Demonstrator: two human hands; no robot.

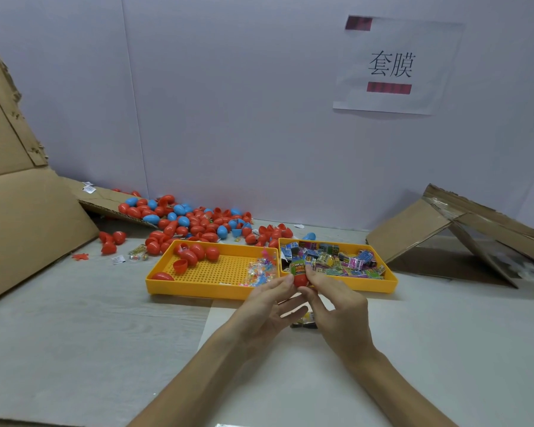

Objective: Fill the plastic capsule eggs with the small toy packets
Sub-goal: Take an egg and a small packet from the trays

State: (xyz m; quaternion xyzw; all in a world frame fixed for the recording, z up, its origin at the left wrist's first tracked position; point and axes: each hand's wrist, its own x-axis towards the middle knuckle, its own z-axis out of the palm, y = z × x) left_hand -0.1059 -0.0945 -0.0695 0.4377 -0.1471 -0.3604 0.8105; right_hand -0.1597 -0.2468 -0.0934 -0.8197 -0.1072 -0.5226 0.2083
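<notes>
Currently, the right hand (336,306) has its fingers (314,274) curled round a red egg half (301,280), with the thumb under it and the forefinger on its right side. The left hand (269,306) is relaxed: one straight fingertip touches the left side of the egg half and the other fingers extend below it without gripping. A green printed packet (298,268) stands upright in the open top of the egg half and protrudes above its rim. The assembly is held above the near edge of two trays, over the joint between them.

A small dark and yellow packet (304,322) shows below, between the two hands. Whether it lies on the worktop (74,318) or is held cannot be told.

The left yellow tray (210,292) has a perforated floor. It contains several red egg halves (195,254) at its far left corner and a cluster of clear toy packets (259,271) at its right end. The right yellow tray (367,286) touches it side by side and is filled with printed packets (336,260).

Behind the trays, against the wall, lies a loose pile of red and blue eggs (191,220). Part of the pile rests on a cardboard flap (28,226) at the left. A second piece of cardboard (444,235) leans at the right. A paper sign (395,66) is fixed to the wall.
</notes>
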